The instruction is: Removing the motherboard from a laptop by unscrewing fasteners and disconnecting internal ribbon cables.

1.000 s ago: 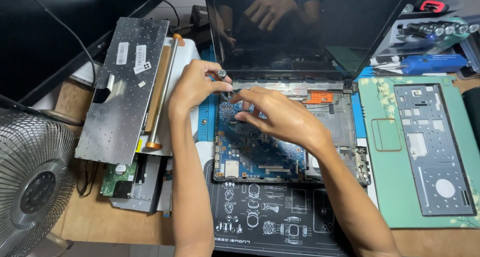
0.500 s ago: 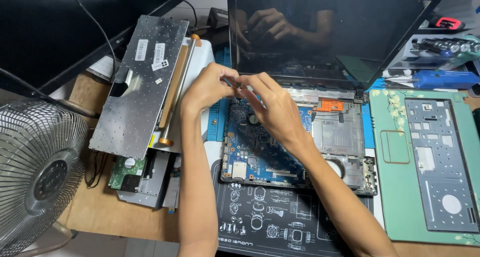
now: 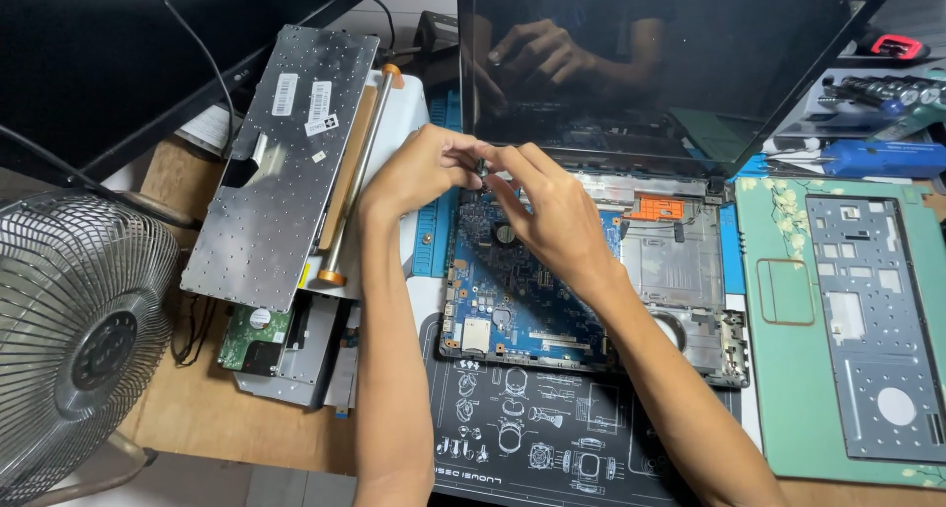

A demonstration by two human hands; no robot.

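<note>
**Hands pinched together over the open laptop**

Both hands have slid toward the hinge since a second ago. Left hand (image 3: 424, 172) and right hand (image 3: 552, 216) meet fingertip to fingertip, pinching something tiny, can't tell what, above the blue board (image 3: 503, 300). Flipped keyboard (image 3: 281, 162) left, green palmrest (image 3: 847, 320) right.

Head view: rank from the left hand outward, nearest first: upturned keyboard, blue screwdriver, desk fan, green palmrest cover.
From the left hand, in the head view:
1. Upturned keyboard: just beside it, on its left.
2. Desk fan: lower left corner of the desk.
3. Blue screwdriver: upper right, past the laptop screen.
4. Green palmrest cover: far right edge.
Items 3 and 4 are close to call.
</note>
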